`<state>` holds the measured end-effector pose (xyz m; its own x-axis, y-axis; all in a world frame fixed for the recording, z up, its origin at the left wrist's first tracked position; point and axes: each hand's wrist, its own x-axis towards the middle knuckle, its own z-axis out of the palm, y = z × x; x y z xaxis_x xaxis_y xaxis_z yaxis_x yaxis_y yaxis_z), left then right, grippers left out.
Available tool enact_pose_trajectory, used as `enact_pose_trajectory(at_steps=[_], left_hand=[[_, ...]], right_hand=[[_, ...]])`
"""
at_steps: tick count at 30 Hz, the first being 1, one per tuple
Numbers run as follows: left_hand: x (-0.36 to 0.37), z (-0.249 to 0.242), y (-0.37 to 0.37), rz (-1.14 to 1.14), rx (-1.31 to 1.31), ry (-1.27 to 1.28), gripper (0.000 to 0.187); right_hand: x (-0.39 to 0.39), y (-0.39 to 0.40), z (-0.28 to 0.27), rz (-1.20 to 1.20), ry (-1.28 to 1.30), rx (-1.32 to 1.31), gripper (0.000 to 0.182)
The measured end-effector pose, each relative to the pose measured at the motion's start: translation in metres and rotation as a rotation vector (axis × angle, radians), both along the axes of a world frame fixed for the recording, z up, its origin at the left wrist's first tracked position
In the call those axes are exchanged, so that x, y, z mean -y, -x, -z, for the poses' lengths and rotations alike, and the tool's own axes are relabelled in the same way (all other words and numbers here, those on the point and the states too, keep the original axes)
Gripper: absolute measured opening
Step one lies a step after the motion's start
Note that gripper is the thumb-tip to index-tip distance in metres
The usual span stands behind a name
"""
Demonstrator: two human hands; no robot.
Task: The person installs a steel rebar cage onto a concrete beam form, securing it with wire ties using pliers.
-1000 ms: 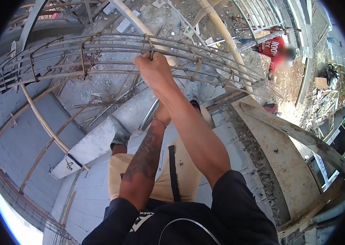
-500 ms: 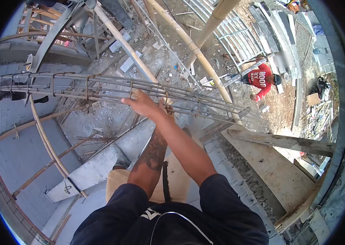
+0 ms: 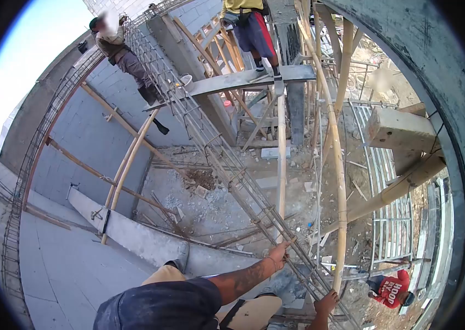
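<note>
My left hand (image 3: 278, 254) and right hand (image 3: 326, 302) clamp the rebar cage (image 3: 261, 215), spaced apart, likely steadying the length beyond them.

open air lies to the left of the rebar cage (image 3: 232, 170), over the rubble floor (image 3: 210, 203), wide enough for the left hand (image 3: 279, 256) to pass. closer to the wall (image 3: 87, 110), paired poles (image 3: 128, 165) and a slanting pole (image 3: 92, 171) cut across that side. the cage's long bars leave narrow slots, crossed by ties. to the right of the left hand, a gap shows between the pale pole (image 3: 282, 159) and the bamboo pole (image 3: 339, 203); the latter comes down close by the right hand (image 3: 327, 302). farther along the cage, a plank (image 3: 227, 82) bearing a person (image 3: 253, 27) blocks the way.
</note>
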<state>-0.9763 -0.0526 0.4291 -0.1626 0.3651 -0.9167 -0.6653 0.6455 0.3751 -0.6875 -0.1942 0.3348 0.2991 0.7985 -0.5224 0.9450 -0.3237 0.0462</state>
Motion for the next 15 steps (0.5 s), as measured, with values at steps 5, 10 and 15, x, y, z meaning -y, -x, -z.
enact_pose_trajectory(at_steps=[5, 10, 15], left_hand=[[-0.005, 0.011, 0.006, 0.01, 0.067, -0.055, 0.029], [-0.018, -0.034, 0.0, 0.058, 0.054, -0.022, 0.034], [-0.024, -0.014, -0.003, 0.032, 0.124, -0.047, 0.034]], right_hand=[[0.009, 0.01, -0.007, -0.006, -0.208, -0.026, 0.068], [0.01, -0.008, 0.001, -0.005, -0.162, -0.028, 0.078], [-0.016, -0.006, -0.019, -0.065, -0.21, -0.063, 0.061]])
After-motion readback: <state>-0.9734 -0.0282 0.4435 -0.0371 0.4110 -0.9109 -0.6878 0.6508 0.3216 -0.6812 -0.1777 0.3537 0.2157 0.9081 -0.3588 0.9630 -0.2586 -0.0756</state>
